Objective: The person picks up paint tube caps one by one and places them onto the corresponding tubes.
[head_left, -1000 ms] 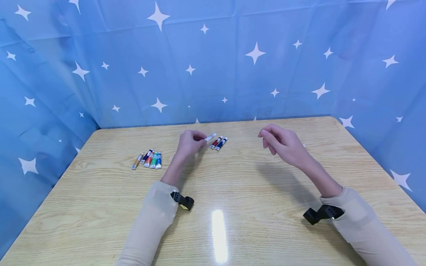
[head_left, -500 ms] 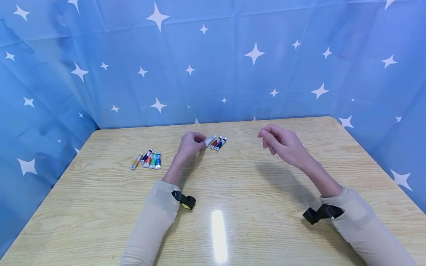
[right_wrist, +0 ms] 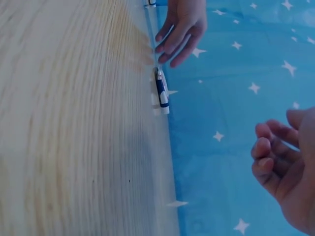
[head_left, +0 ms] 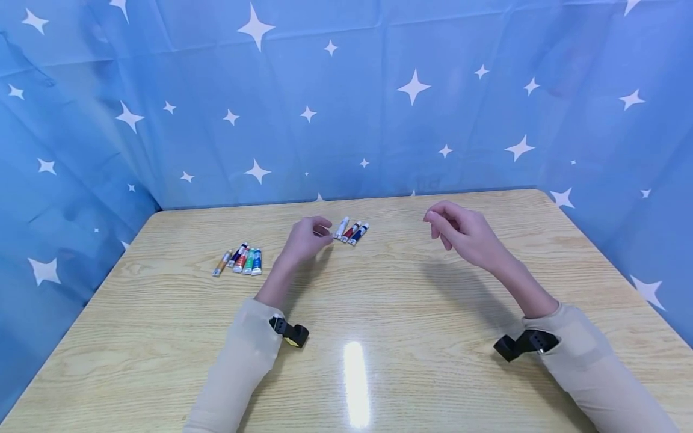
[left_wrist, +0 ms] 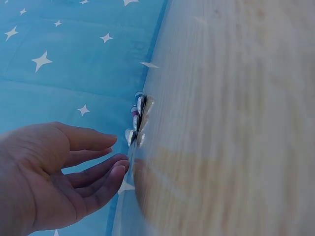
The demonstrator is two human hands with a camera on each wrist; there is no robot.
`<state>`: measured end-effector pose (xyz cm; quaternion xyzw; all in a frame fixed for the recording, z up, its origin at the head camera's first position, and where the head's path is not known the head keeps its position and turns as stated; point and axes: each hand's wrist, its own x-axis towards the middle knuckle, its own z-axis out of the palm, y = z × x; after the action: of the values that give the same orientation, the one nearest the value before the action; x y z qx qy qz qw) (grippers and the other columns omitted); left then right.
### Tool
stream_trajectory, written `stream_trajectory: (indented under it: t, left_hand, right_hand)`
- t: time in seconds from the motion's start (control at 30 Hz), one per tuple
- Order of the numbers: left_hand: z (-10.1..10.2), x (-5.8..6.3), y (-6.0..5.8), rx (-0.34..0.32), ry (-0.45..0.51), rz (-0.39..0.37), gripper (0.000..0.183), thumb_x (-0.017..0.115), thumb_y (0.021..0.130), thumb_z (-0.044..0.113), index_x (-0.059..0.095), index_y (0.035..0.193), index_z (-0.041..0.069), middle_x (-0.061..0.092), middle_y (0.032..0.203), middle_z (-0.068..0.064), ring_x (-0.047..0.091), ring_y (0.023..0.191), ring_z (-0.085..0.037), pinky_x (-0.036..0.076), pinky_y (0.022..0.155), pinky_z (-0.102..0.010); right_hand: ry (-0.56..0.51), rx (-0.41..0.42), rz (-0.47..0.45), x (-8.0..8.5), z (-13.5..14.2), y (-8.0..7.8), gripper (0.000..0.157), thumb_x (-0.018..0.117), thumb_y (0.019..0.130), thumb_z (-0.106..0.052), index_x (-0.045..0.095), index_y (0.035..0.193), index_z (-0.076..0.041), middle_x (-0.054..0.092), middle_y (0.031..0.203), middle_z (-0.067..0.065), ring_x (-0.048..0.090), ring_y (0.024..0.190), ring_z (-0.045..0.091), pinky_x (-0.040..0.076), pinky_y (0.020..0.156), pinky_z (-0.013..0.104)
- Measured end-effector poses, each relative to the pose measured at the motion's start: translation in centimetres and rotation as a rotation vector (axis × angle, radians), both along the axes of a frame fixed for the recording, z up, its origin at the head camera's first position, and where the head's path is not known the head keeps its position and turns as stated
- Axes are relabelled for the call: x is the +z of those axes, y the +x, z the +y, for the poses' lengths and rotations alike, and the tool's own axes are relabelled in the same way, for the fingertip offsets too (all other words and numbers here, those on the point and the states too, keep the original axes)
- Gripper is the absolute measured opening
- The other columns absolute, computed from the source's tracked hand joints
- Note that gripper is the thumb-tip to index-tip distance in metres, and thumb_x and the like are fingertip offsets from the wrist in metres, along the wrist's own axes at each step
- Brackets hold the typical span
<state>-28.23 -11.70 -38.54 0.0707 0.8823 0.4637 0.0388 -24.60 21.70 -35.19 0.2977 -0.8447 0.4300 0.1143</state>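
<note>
Three paint tubes lie slanted side by side toward the back of the table: a white tube (head_left: 341,227), a dark red tube (head_left: 351,231) and a dark blue tube (head_left: 359,234). Just left of the white one is my left hand (head_left: 305,239), its fingers parted and holding nothing. The left wrist view shows that hand (left_wrist: 59,172) with thumb and fingers apart beside the ends of the tubes. My right hand (head_left: 464,236) hovers above the table to the right of the row, fingers loosely curled with nothing in them; the right wrist view shows the same hand (right_wrist: 288,162).
Farther left on the wooden table (head_left: 411,337) lies a second group of paint tubes: a gold tube (head_left: 222,263), a purple tube (head_left: 238,255), a red tube (head_left: 241,261), a green tube (head_left: 249,262) and a blue tube (head_left: 257,263). A star-patterned blue curtain (head_left: 346,138) hangs behind.
My left hand pinched the white paint tube, set it beside the dark red one and let go, then drew back slightly left. The right hand has barely shifted.
</note>
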Motion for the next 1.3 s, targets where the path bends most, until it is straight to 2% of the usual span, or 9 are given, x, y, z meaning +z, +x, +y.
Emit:
stream_trajectory:
  t: [0.27,0.47,0.8,1.03,1.3]
  left_hand:
    - [-1.3,0.6,1.1,0.014,-0.094,0.035,0.034,0.065,0.097,0.009,0.062,0.129,-0.002,0.066,0.117,-0.017,0.063,0.110,-0.031,0.052,0.094,-0.042]
    - [-2.7,1.0,1.9,-0.010,-0.131,0.069,0.036,0.064,0.097,0.008,0.060,0.130,-0.004,0.065,0.121,-0.021,0.062,0.111,-0.033,0.052,0.096,-0.044]
    - [-5.0,1.5,2.9,0.026,-0.144,0.120,0.035,0.066,0.095,0.007,0.061,0.128,-0.005,0.066,0.118,-0.023,0.064,0.106,-0.035,0.051,0.094,-0.046]
    - [-6.2,1.7,3.5,0.036,-0.166,0.146,0.035,0.068,0.095,0.007,0.062,0.127,-0.005,0.066,0.118,-0.024,0.065,0.104,-0.036,0.052,0.092,-0.047]
    - [-7.5,1.9,4.3,0.038,-0.196,0.137,0.040,0.068,0.094,0.007,0.059,0.131,-0.005,0.064,0.121,-0.026,0.063,0.105,-0.037,0.052,0.091,-0.048]
  right_hand:
    - [0.034,-0.019,-0.022,-0.3,0.7,-0.2,0.017,0.048,0.109,-0.021,0.063,0.107,-0.013,0.056,0.070,0.002,0.049,0.053,0.017,0.040,0.050,0.030]
    - [0.039,-0.033,-0.039,-0.4,1.1,-0.3,0.016,0.049,0.108,-0.021,0.063,0.108,-0.013,0.057,0.073,0.003,0.050,0.054,0.018,0.042,0.051,0.030]
    - [0.081,-0.073,-0.019,-0.6,1.7,-0.2,0.016,0.048,0.107,-0.011,0.062,0.111,-0.004,0.056,0.074,0.006,0.048,0.053,0.017,0.038,0.050,0.029]
    - [0.099,-0.097,-0.028,-0.9,2.4,-0.5,0.017,0.049,0.108,-0.014,0.062,0.113,-0.006,0.056,0.072,0.005,0.049,0.054,0.018,0.038,0.050,0.029]
    - [0.099,-0.102,-0.029,-0.9,2.9,-0.6,0.021,0.047,0.108,-0.013,0.061,0.118,-0.002,0.057,0.077,0.006,0.050,0.055,0.018,0.037,0.051,0.029]
